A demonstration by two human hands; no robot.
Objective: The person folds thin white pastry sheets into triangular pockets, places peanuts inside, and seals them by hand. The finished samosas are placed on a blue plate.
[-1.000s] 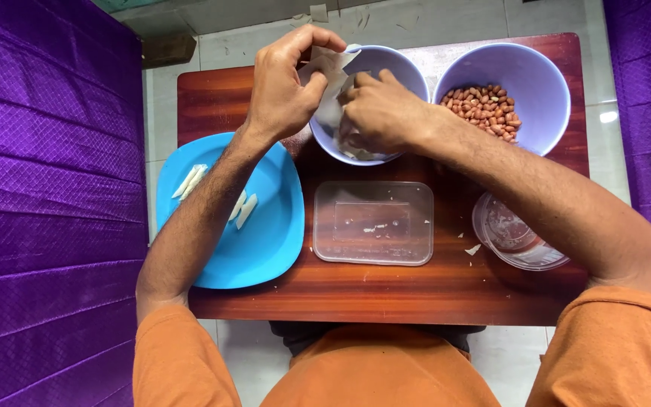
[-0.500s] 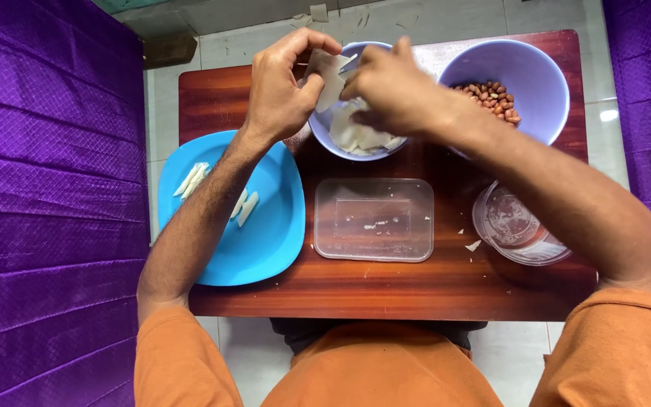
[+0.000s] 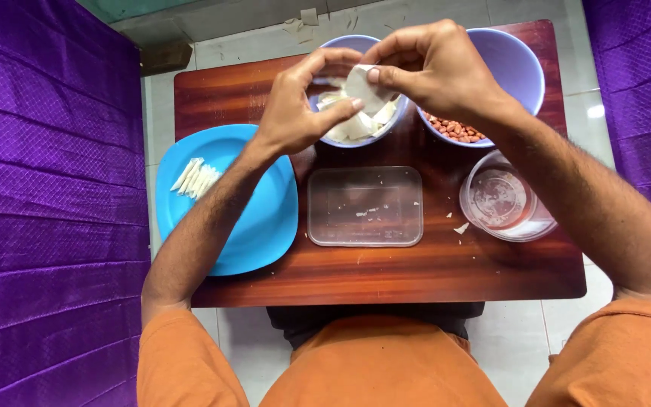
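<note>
While both my hands (image 3: 299, 105) (image 3: 435, 71) pinch a white sheet (image 3: 361, 84) over its bowl (image 3: 356, 132), I'm folding; next, I judge, comes filling from the peanuts (image 3: 453, 128).

Small white wrapper sheet (image 3: 361, 85), prob. folded, held up over lavender bowl (image 3: 356, 128) w/ more white pieces

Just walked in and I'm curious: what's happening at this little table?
A person holds a small white sheet between the left hand and right hand, above a bowl of similar sheets. A bowl of peanuts sits beside it. A blue plate carries a few rolled white pieces.
</note>
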